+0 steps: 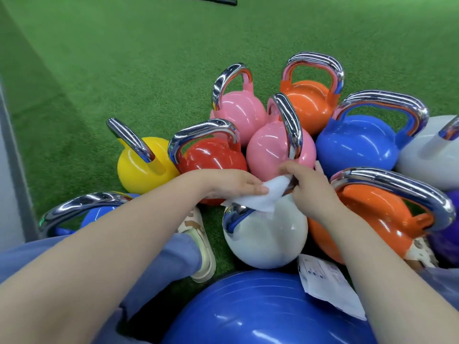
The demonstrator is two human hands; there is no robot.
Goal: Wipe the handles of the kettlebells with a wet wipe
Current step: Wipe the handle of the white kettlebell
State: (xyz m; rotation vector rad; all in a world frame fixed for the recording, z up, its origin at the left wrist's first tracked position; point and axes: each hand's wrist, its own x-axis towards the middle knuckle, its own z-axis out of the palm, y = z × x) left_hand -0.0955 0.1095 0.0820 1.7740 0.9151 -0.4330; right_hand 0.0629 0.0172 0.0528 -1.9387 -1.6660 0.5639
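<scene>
Green turf [124,58]; both hands' [269,189] wet wipe [258,197] crosswise over white kettlebell [265,242].

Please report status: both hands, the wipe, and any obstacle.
Left hand and right hand both pinch the wet wipe, over the white kettlebell. Handle mostly covered. Other kettlebells crowd close around.

Floor: green artificial turf [129,58] ran from near to far across the whole scene
Left edge: a pale grey wall or panel [7,175] rose beside the turf, casting a darker band along it
Far: a black bar-like object [218,0] lay on the turf
Light: even, bright, indoor
</scene>
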